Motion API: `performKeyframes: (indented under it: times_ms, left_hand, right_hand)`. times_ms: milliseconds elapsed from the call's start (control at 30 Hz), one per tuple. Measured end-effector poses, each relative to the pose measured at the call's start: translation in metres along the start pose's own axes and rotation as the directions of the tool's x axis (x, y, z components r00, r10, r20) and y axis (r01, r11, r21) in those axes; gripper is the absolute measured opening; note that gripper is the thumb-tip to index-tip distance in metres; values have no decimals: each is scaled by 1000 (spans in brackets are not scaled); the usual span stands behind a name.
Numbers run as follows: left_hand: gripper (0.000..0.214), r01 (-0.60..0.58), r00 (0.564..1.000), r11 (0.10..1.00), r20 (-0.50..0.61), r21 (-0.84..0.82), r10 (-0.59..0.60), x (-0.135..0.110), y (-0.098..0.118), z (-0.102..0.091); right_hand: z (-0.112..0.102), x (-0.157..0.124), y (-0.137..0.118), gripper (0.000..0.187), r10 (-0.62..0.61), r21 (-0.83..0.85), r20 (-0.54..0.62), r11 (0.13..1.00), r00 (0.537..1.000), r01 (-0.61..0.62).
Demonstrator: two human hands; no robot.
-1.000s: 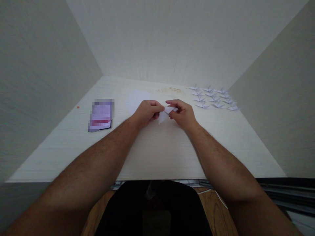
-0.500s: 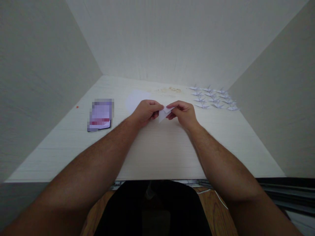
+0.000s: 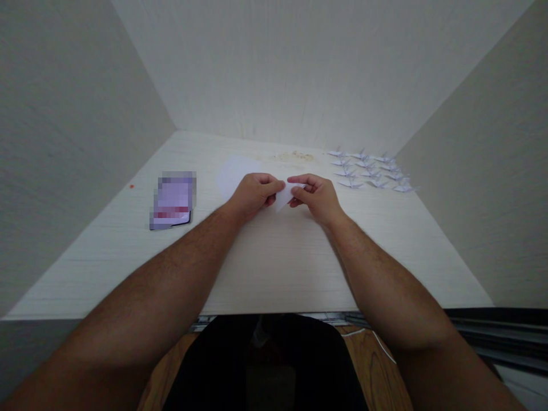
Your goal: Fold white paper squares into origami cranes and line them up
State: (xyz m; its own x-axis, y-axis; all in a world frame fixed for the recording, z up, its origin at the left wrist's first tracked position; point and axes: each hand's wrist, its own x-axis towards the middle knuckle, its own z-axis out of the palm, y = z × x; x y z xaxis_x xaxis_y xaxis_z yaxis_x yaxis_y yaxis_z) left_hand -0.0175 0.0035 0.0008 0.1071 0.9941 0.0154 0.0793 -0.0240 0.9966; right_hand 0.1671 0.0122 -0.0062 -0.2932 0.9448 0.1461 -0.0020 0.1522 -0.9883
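A small folded piece of white paper point(image 3: 282, 198) is held between my two hands above the middle of the table, one corner pointing down toward me. My left hand point(image 3: 256, 193) pinches its left edge between thumb and fingers. On the other side, my right hand point(image 3: 314, 195) grips the paper with the thumb on its near face, the index finger stretched along the top. The fingers hide part of the folds. Behind my left hand lies a stack of white paper sheets point(image 3: 233, 171), partly covered by that hand.
Several folded white paper cranes point(image 3: 368, 168) stand in rows at the back right. A phone or tablet point(image 3: 173, 197), its screen blurred, lies on the left of the white table point(image 3: 274, 262). A small orange speck point(image 3: 132, 186) is farther left. Walls enclose the table's back and sides.
My right thumb has shifted up and over the paper, and the flap that stood out near it now looks flattened. My left hand keeps its pinch almost unmoved.
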Motion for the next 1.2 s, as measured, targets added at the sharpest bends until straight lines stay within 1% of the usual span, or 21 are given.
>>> performKeyframes:
  times_ms: [233,367,500,600,667,733,800,867,933,1067,1133,1200]
  left_hand:
    - [28,-52,998,998,-25,39,53,-1,2,1]
    - [23,-64,996,996,-53,65,68,-3,4,2]
    - [22,-58,998,998,-8,0,58,-1,2,1]
    - [22,-59,998,994,-23,-88,57,2,0,0]
    - [22,-55,998,989,-28,-137,51,3,-1,-1]
    - [26,-47,999,988,-2,-145,47,3,-2,-1]
    - [32,-53,998,992,39,-115,58,3,-3,0]
    - [34,-69,995,995,67,-79,74,2,-4,0]
    - [34,-84,993,995,79,-51,88,2,-4,1]
    - [26,-107,993,994,60,32,105,0,-2,1]
    - [22,-117,993,990,42,78,114,-1,-1,1]
    - [20,-113,993,990,32,85,111,-1,0,1]
  right_hand:
    - [1,0,1,41,6,59,-10,998,1000,-5]
    - [2,2,2,42,24,51,-30,998,999,-22]
    - [1,2,2,36,15,81,-10,997,1000,-14]
    - [1,0,-1,39,-3,121,17,993,1000,1]
    - [0,0,-2,43,-37,114,-2,993,999,37]
    - [0,0,-1,41,-84,57,-49,995,995,87]
    - [1,1,-1,33,-116,-44,-99,993,988,112]
    - [1,1,0,25,-131,-138,-144,984,981,111]
    - [2,1,1,19,-143,-183,-177,977,974,110]
    - [4,0,0,17,-137,-148,-206,983,969,108]
    - [4,0,1,18,-113,-104,-191,990,975,94]
    - [3,1,2,20,-95,-53,-169,995,981,88]
